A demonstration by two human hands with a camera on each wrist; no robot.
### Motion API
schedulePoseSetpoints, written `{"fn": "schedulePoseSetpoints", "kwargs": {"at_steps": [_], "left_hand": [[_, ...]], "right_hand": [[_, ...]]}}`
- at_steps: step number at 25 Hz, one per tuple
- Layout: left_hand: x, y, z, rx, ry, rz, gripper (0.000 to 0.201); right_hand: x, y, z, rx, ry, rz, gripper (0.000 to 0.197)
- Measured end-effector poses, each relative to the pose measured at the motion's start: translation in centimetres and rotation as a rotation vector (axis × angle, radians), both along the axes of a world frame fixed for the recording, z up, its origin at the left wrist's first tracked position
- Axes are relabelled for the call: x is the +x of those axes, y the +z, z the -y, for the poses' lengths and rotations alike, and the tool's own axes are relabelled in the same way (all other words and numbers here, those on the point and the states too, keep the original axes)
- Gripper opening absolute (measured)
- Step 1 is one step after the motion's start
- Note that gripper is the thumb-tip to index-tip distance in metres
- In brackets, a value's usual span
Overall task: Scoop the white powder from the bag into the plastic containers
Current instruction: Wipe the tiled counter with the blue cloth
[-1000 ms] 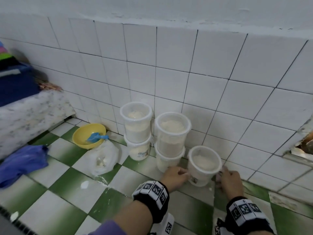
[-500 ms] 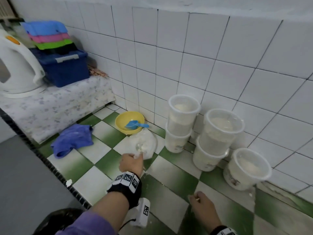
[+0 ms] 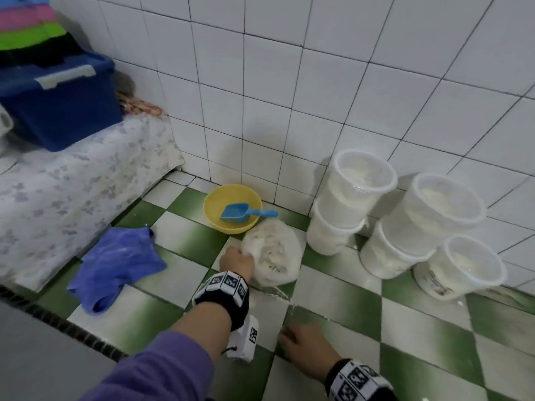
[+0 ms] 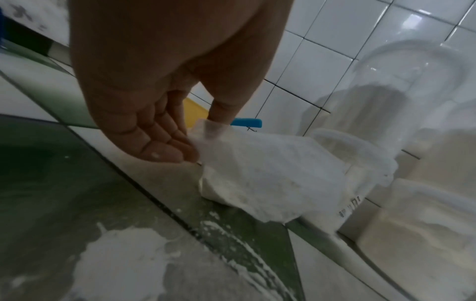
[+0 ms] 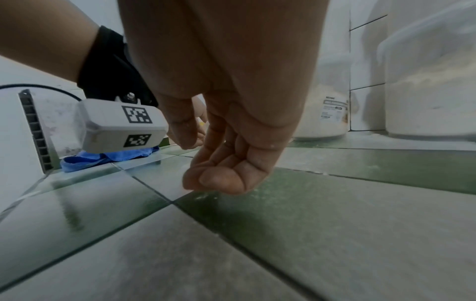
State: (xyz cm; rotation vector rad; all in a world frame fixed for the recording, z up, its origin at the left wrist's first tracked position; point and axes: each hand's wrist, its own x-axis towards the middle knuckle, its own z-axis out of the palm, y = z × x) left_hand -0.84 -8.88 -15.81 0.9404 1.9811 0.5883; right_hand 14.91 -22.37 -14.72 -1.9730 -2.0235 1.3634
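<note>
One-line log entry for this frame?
left hand: pinches bag edge | right hand: empty, near floor | scoop: in yellow bowl | tubs: by wall, filled

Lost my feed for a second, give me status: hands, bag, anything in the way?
Left hand pinching bag top. Right hand empty, low over floor. Scoop lying in yellow bowl. Spilled powder beside bag; nothing blocking.
</note>
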Motion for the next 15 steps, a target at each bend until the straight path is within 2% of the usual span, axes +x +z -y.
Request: {"fn": "schedulePoseSetpoints", "kwargs": {"at_steps": [3, 6, 12, 15], "left_hand": [[-2.2, 0.5, 1.3, 0.035, 0.020, 0.075, 0.030], [-5.3, 1.0, 3.2, 0.130, 0.123, 0.149, 0.024], [-13.8, 2.4, 9.8, 0.350, 0.363, 0.214, 0.006], [-17.5, 2.4, 15.0, 0.454, 0.539, 0.194, 0.008]], "right_hand": [[-3.2, 0.3, -0.5, 0.005, 0.016, 0.042, 0.021], [-6.4, 0.0, -1.0, 0.039, 0.072, 0.027, 0.022], [-13.8, -0.7, -1.3, 0.091, 0.333, 0.034, 0.026], [-17.4, -1.0, -0.7, 0.119, 0.503, 0.045, 0.026]]}}
